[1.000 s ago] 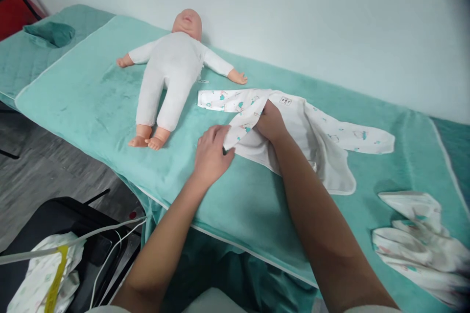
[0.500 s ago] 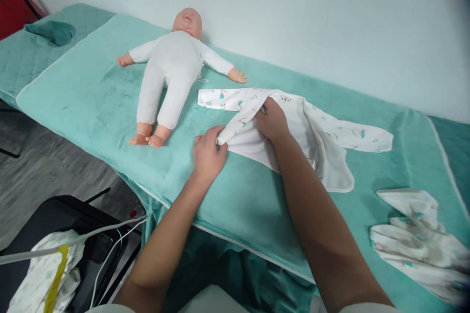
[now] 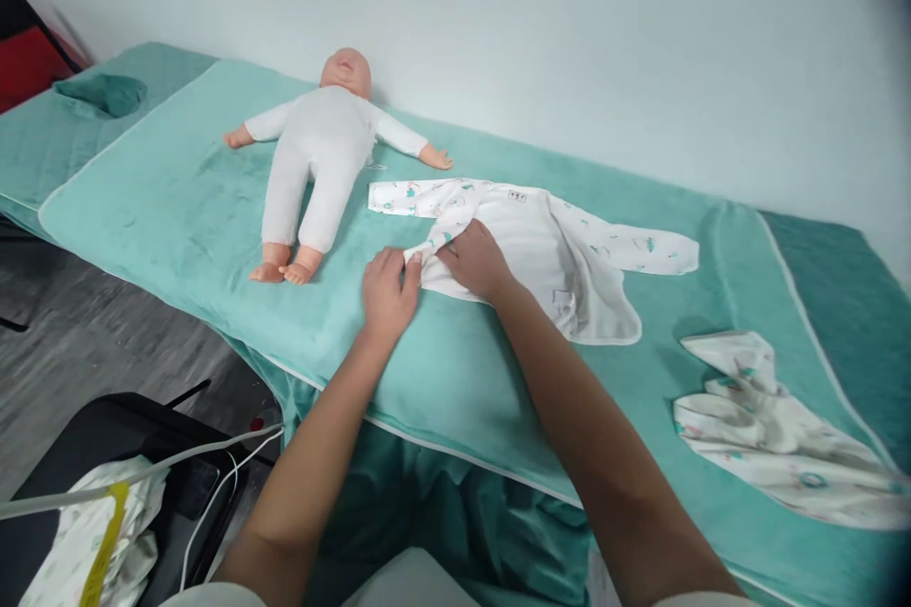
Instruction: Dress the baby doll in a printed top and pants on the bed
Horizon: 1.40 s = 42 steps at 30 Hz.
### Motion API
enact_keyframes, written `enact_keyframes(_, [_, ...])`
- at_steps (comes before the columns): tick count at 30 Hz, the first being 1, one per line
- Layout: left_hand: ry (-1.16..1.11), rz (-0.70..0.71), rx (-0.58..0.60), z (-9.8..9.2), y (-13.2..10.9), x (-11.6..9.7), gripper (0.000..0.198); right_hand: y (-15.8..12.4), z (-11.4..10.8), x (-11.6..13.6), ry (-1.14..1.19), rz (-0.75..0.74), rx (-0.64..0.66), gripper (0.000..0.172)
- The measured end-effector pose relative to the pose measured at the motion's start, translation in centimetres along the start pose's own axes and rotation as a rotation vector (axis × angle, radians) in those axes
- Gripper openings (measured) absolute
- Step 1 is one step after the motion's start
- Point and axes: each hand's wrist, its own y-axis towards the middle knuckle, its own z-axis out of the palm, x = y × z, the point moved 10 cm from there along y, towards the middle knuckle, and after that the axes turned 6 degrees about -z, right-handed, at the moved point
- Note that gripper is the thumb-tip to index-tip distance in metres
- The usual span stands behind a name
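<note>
A white baby shirt with small printed figures on its sleeves lies spread and open on the green bed cover. My left hand pinches the lower left corner of its folded-over front flap between thumb and fingers. Close to it, my right hand grips the edge of the same flap, its fingertips partly hidden by the cloth. The shirt's other front side lies folded back at the right. Just beyond the left sleeve, a baby doll in a white cloth body lies on its back with arms spread.
A crumpled printed baby garment lies on the green bed cover to the right. At lower left, a black chair bears a printed cloth bundle with a yellow strip; a pale cable crosses above it. A wall runs behind the bed.
My right hand has slid down the flap's edge towards my left hand, which keeps its pinch on the corner. The camera view has shifted a little to the right and up.
</note>
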Motion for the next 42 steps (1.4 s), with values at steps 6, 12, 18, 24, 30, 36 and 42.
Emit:
enact_keyframes(6, [-0.109,-0.016,-0.008,-0.2,0.1,0.3,0.041,0.9,-1.3,-4.4,0.619,0.190,-0.305,0.068])
enact_keyframes(12, [-0.079,0.050,-0.016,0.0,-0.1,0.4,0.060,3.1,0.0,-9.2,0.755,0.347,-0.423,0.065])
enact_keyframes(18, [0.100,0.101,0.065,1.5,-0.4,0.4,0.058,4.3,-0.2,-9.8,0.749,0.394,-0.476,0.083])
enact_keyframes(24, [0.128,-0.016,0.022,1.4,-0.1,1.3,0.031,3.1,-1.9,-7.4,0.600,0.414,-0.500,0.055])
enact_keyframes(30, [0.183,-0.070,0.068,1.6,-0.1,1.1,0.034,2.1,-2.8,-7.6,0.653,0.431,-0.591,0.040])
enact_keyframes(36, [0.165,-0.072,0.013,1.1,0.1,1.1,0.016,2.6,-1.6,-9.9,0.765,0.377,-0.527,0.053])
enact_keyframes(42, [0.007,-0.098,-0.076,0.0,0.1,1.6,0.018,3.1,-1.3,-11.0,0.824,0.341,-0.515,0.054])
